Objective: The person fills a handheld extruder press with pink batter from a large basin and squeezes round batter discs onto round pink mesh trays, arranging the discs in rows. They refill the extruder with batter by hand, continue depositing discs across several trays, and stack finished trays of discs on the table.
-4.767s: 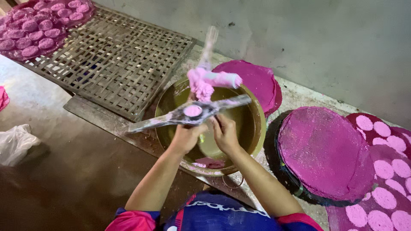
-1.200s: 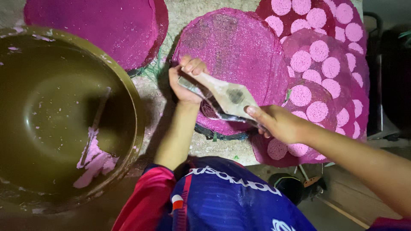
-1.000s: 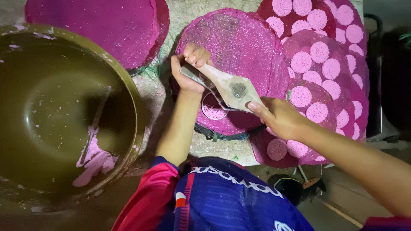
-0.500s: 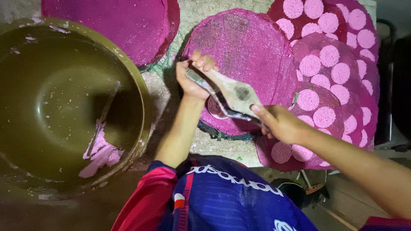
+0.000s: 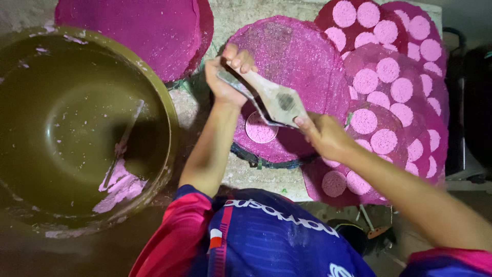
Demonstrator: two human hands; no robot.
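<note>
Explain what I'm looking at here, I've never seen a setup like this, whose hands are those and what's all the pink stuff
There is no machine here: a camera worn on a person's head looks down at that person's two bare hands. The left hand and the right hand each grip one end of a flat metal tool, held over a round tray coated in deep pink. Under the tool one pale pink disc lies on that tray. To the right, more round trays overlap, each carrying many similar pale pink discs. On the left stands a big olive-green basin, with a little pink paste left at the bottom.
</note>
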